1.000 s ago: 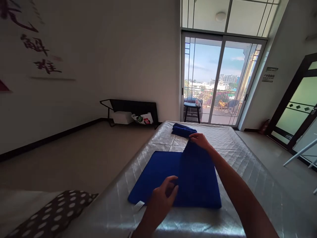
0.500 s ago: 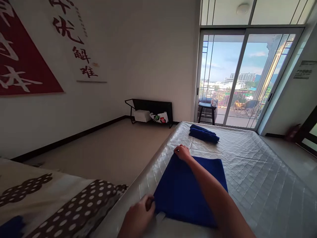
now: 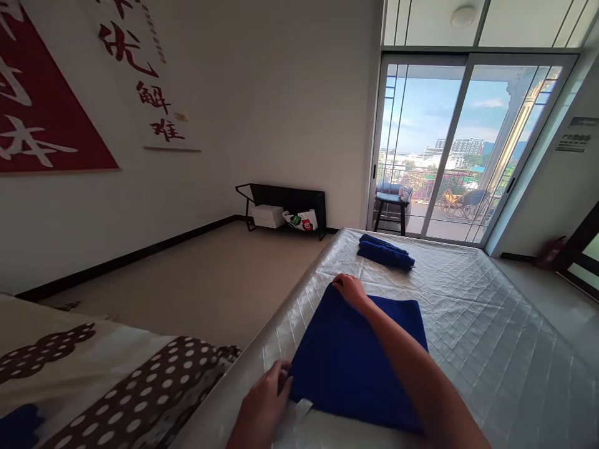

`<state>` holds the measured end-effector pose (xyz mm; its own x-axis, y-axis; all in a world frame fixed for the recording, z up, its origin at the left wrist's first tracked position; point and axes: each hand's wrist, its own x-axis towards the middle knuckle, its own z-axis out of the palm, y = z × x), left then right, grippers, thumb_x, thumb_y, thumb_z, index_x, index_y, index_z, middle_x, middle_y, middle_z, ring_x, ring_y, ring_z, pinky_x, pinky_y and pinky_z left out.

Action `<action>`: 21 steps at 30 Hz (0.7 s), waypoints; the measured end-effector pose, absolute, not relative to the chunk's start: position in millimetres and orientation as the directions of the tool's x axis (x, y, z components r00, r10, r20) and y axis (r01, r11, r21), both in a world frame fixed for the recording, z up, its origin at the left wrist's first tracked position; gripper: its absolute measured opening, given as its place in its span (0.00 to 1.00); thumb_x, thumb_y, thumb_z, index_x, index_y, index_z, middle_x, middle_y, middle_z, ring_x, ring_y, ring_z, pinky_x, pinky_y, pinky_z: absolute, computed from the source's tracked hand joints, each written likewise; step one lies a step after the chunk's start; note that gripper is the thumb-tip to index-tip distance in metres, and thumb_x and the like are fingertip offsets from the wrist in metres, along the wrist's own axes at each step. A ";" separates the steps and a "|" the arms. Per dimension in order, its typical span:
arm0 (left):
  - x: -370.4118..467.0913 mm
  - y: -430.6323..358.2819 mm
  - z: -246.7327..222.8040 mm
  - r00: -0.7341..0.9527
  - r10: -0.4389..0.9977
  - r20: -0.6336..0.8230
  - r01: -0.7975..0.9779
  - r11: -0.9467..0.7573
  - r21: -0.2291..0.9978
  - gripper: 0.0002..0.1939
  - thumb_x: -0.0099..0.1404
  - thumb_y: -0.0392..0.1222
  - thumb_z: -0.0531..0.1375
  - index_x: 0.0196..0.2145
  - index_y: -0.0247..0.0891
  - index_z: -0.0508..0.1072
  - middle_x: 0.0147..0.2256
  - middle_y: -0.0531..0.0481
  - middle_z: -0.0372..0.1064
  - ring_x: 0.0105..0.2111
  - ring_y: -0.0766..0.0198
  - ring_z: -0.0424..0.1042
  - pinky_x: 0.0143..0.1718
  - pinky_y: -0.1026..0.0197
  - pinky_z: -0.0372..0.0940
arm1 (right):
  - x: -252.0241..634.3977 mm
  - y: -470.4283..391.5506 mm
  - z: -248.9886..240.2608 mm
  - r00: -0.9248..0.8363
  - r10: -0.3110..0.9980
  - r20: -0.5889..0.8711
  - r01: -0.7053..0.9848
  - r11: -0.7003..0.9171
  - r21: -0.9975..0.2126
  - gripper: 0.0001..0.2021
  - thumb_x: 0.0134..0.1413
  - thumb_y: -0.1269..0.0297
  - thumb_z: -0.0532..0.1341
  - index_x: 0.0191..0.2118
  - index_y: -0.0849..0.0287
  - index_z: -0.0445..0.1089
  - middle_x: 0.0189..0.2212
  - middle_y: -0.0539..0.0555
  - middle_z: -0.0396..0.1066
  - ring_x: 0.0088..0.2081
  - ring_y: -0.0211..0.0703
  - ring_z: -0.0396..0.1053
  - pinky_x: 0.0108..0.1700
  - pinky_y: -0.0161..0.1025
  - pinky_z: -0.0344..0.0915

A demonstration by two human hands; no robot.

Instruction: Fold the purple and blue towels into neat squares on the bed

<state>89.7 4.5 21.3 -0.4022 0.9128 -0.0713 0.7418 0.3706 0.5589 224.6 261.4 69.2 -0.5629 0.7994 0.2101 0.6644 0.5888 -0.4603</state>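
A blue towel (image 3: pixel 346 362), folded into a flat rectangle, lies on the silvery quilted mattress (image 3: pixel 496 349). My right hand (image 3: pixel 350 290) reaches across it and pinches its far left corner. At the near left corner, my left hand (image 3: pixel 267 399) has its fingers closed on the edge; the fingertips are partly hidden. A small white tag sticks out from the towel's near edge beside that hand. Further up the mattress rest rolled blue towels (image 3: pixel 384 252). My right forearm covers part of the flat towel's right side.
Left of the mattress is a patterned cover (image 3: pixel 135 393) with a bit of blue cloth on it. A black rack (image 3: pixel 287 209) with a white box stands by the wall. Sliding glass doors (image 3: pixel 468 149) are at the back, with a stool (image 3: pixel 391 202) beyond them.
My right hand has shifted slightly to the right at the towel's far corner. The left hand stays at the near corner, nearly unmoved. The view has tilted a little.
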 end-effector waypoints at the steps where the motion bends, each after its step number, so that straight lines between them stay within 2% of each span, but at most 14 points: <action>1: 88.7 4.9 20.9 -0.398 0.915 -0.062 0.746 0.362 0.559 0.14 0.64 0.43 0.51 0.42 0.42 0.73 0.37 0.47 0.80 0.39 0.55 0.78 0.39 0.59 0.68 | 233.4 261.1 77.4 -0.559 0.797 0.230 0.654 0.594 -0.469 0.10 0.65 0.64 0.58 0.48 0.53 0.75 0.45 0.52 0.78 0.49 0.43 0.72 0.52 0.38 0.63; 4: 85.2 5.3 23.2 -0.411 0.911 0.025 0.781 0.338 0.525 0.15 0.64 0.44 0.51 0.43 0.44 0.74 0.36 0.49 0.80 0.37 0.56 0.79 0.36 0.60 0.68 | 269.2 257.6 106.7 -0.545 0.764 0.345 0.559 0.637 -0.531 0.09 0.65 0.62 0.59 0.46 0.54 0.75 0.42 0.51 0.79 0.45 0.42 0.74 0.49 0.37 0.65; 7: 81.7 6.3 36.8 -0.407 0.877 0.255 0.851 0.263 0.455 0.18 0.67 0.46 0.48 0.41 0.43 0.76 0.40 0.44 0.80 0.37 0.54 0.78 0.36 0.58 0.68 | 312.9 246.9 138.7 -0.501 0.704 0.503 0.401 0.704 -0.586 0.09 0.63 0.59 0.60 0.41 0.55 0.76 0.37 0.51 0.78 0.40 0.42 0.74 0.47 0.39 0.67; 10: 82.1 11.4 70.2 -0.294 0.805 0.515 0.934 0.127 0.333 0.23 0.69 0.51 0.45 0.41 0.40 0.76 0.42 0.40 0.78 0.40 0.51 0.77 0.42 0.54 0.69 | 355.8 229.1 168.0 -0.423 0.678 0.602 0.334 0.734 -0.591 0.11 0.61 0.54 0.60 0.40 0.54 0.76 0.36 0.50 0.78 0.38 0.42 0.73 0.45 0.40 0.67; 13: 91.8 19.9 123.6 -0.189 0.696 0.693 0.975 0.049 0.217 0.26 0.72 0.53 0.42 0.43 0.39 0.76 0.42 0.40 0.77 0.42 0.50 0.75 0.47 0.50 0.68 | 393.4 207.4 193.9 -0.311 0.685 0.659 0.324 0.728 -0.604 0.13 0.59 0.50 0.61 0.39 0.53 0.75 0.35 0.50 0.78 0.37 0.42 0.72 0.43 0.41 0.67; 17: 115.5 29.5 200.4 -0.121 0.560 0.820 0.985 -0.037 0.170 0.27 0.74 0.55 0.41 0.47 0.40 0.75 0.45 0.42 0.76 0.47 0.52 0.74 0.50 0.53 0.67 | 435.2 177.3 226.0 -0.136 0.663 0.736 0.299 0.736 -0.608 0.16 0.56 0.47 0.61 0.38 0.53 0.74 0.35 0.51 0.78 0.37 0.43 0.72 0.43 0.42 0.67; 21: 135.6 37.4 249.2 -0.032 0.474 0.880 0.987 -0.122 0.101 0.30 0.74 0.57 0.39 0.48 0.40 0.76 0.45 0.42 0.77 0.47 0.52 0.74 0.50 0.51 0.67 | 469.1 147.3 252.9 -0.032 0.620 0.784 0.297 0.755 -0.585 0.18 0.55 0.44 0.62 0.37 0.54 0.74 0.34 0.52 0.77 0.36 0.44 0.71 0.42 0.43 0.67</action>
<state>135.6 37.4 249.2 -0.0318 0.4737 0.8801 0.9874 -0.1217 0.1012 469.1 147.3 252.9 -0.0318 0.6197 0.7842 0.2968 0.7551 -0.5846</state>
